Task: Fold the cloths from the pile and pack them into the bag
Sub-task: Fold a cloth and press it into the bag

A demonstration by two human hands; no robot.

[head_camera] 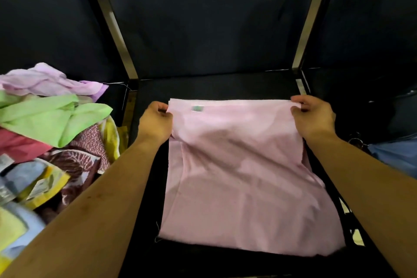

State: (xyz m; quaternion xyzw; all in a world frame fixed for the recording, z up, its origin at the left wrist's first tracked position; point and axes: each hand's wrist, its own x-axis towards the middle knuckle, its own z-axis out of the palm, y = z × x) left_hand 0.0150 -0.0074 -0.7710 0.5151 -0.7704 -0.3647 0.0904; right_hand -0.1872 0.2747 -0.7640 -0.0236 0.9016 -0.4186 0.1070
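At the left of the frame, a heaped pile of crumpled green, lilac, red and yellow cloths (pixel 52 133) lies clear of your arms, and a blue fabric (pixel 394 156) shows at the right edge. The pale pink rectangular cloth (pixel 243 176) lies at centre on the black table top (pixel 214 88). Your left hand (pixel 155 122) pinches its far left corner and your right hand (pixel 312 117) its far right corner, fingers curled, the far edge stretched between them.

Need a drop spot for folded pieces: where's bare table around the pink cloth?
Bare black table lies beyond the far edge of the pink cloth, between the frame posts, and in a strip along its near edge. Crowded: the cloth pile fills the left; left hand and right hand pinch the far corners; a blue item sits right.
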